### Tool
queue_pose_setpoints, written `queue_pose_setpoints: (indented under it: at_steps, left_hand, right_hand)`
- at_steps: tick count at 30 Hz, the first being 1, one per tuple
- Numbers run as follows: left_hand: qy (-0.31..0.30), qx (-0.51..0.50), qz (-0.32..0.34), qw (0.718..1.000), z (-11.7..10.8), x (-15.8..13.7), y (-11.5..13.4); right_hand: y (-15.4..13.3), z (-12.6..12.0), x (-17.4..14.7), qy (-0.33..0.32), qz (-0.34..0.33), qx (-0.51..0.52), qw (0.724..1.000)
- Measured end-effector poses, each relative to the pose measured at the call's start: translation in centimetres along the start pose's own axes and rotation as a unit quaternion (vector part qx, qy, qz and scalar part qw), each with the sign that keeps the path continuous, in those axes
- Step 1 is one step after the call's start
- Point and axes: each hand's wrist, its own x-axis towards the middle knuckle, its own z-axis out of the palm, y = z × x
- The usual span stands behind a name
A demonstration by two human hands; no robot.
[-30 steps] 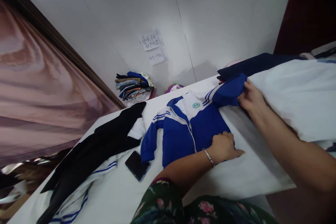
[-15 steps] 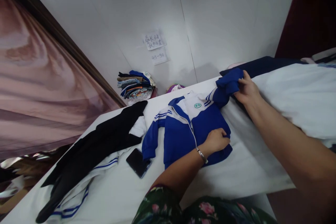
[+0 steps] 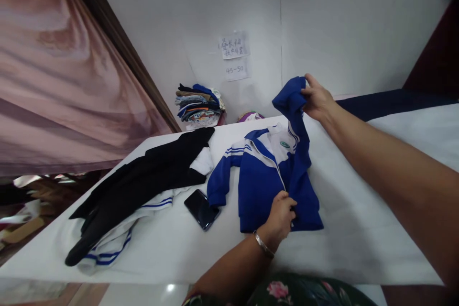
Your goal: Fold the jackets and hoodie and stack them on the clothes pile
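Note:
A blue and white zip-up jacket (image 3: 258, 196) lies front side up on the white table, its collar toward the wall. My right hand (image 3: 316, 97) pinches the cuff end of one sleeve and holds it raised above the collar, so that sleeve stands off the table. Near the lower end of the zip, my left hand (image 3: 281, 215) has its fingers closed on the jacket's front. The other sleeve stretches out to the left, its cuff beside a dark phone (image 3: 202, 209).
Black clothing (image 3: 143, 177) lies over a white garment with blue stripes (image 3: 116, 248) on the left. A stack of folded clothes (image 3: 199, 105) stands by the wall, under paper notes (image 3: 234, 55). Dark blue cloth (image 3: 387, 103) lies at the back right.
My right hand has lifted the sleeve higher and brought it left over the jacket. My left hand has shifted from the jacket's side to the zip's lower end. The view has turned right.

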Motion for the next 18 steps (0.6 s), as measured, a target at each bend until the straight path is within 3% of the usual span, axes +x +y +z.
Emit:
queue_pose_setpoints:
  at_steps: [5,10,13,15,18]
  left_hand:
    - [-0.004,-0.002,-0.026,1.000,-1.3,0.1,-1.4]
    - [-0.023,0.076,-0.028,0.996,-1.2,0.6,-1.5]
    - [-0.038,0.148,0.006,0.988,0.0,0.9,-1.2]
    - [-0.050,0.215,0.039,0.975,1.3,1.4,-1.2]
    - [-0.087,0.373,0.079,0.921,3.8,2.3,-1.2]
  right_hand:
    - [2.7,5.5,-0.1,-0.051,0.039,-0.011,0.998]
    - [4.2,6.7,0.1,-0.048,0.039,-0.034,0.998]
    - [2.3,4.6,1.3,-0.002,0.012,-0.093,0.996]
    - [0.3,1.8,2.5,0.041,-0.017,-0.167,0.985]
    - [-2.9,-4.5,3.7,0.167,-0.070,-0.337,0.924]
